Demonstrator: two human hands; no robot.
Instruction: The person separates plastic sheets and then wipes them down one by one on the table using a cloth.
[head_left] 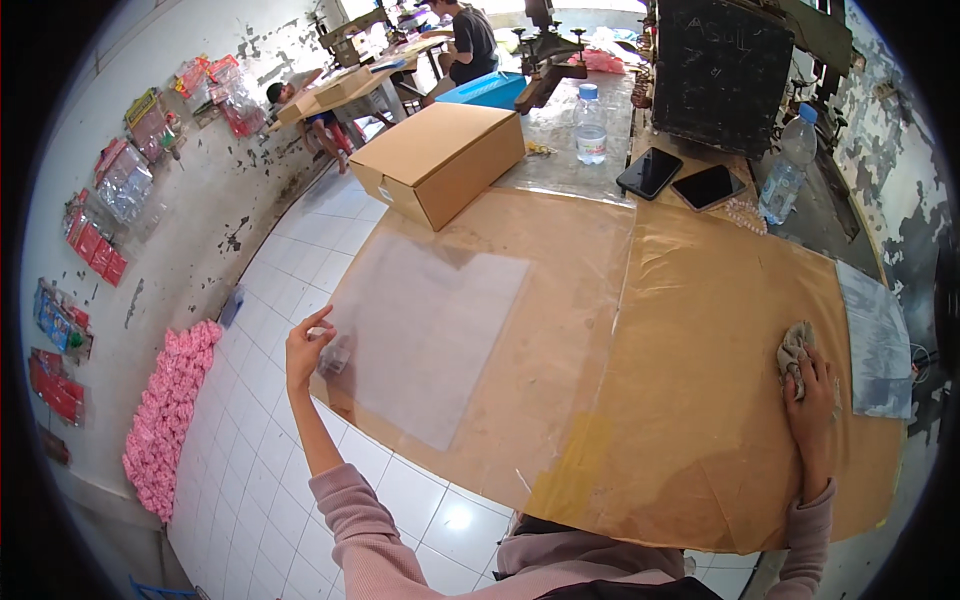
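Observation:
My right hand rests at the right side of the cardboard-brown table cover, its fingers pressed on a crumpled grey-beige rag. My left hand is raised by the table's left edge, fingers loosely bent and apart, with nothing visible in it. Close beside it lies a small crumpled piece of clear plastic. A whitish translucent sheet is spread flat over the left part of the table, just right of that hand.
A closed cardboard box stands at the far left of the table. Farther back are a water bottle, two phones, another bottle and a black machine. Pink bundles sit on the tiled floor; two people are beyond.

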